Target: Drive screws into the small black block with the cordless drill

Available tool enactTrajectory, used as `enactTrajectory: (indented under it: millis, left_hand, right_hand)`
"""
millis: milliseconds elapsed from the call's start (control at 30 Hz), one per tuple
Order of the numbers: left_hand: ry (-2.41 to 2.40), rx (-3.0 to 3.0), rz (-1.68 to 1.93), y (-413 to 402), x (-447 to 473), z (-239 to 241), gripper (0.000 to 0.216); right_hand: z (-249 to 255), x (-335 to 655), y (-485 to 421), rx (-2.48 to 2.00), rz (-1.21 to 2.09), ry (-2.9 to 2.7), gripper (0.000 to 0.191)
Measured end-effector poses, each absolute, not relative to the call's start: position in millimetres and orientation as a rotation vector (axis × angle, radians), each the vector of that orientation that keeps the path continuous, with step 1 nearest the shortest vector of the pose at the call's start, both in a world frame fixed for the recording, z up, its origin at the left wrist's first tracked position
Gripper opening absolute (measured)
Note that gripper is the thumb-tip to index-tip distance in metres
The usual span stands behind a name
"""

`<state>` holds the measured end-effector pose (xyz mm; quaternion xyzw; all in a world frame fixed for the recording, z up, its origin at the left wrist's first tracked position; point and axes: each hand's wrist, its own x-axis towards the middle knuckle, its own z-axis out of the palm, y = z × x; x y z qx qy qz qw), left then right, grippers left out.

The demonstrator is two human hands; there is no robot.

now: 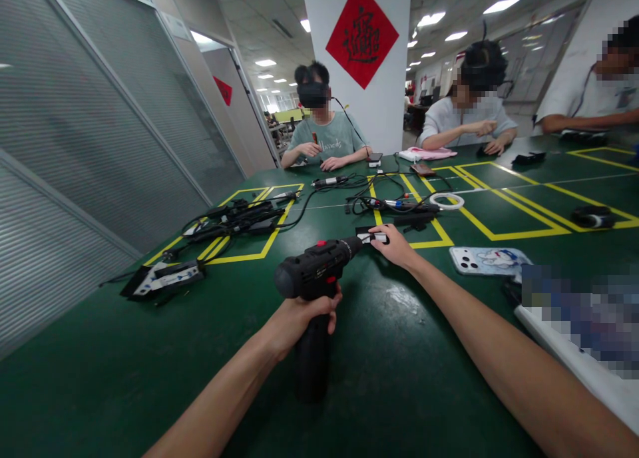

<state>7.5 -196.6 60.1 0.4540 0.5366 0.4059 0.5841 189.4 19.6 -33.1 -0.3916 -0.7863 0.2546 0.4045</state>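
Observation:
My left hand is wrapped round the grip of a black cordless drill with red buttons. The drill points away from me and a little to the right, its battery end low over the green table. At its tip lies a small black-and-white part, partly covered by my fingers. My right hand reaches forward and grips this part at its right side. Whether the drill's bit touches the part I cannot tell.
Yellow tape outlines mark the green table. Black cables lie at the left, near a black-and-white strip. Behind my right hand are tools and a white ring. A phone lies right. Several people sit across the table.

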Motion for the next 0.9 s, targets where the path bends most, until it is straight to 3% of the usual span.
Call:
enactTrajectory:
  millis: [900]
  left_hand:
    - [1.247,1.039,0.95,-196.0,9.4,63.7,0.028]
  right_hand:
    - [-32.8,188.5,18.9,-1.0,0.616,-1.999,0.032]
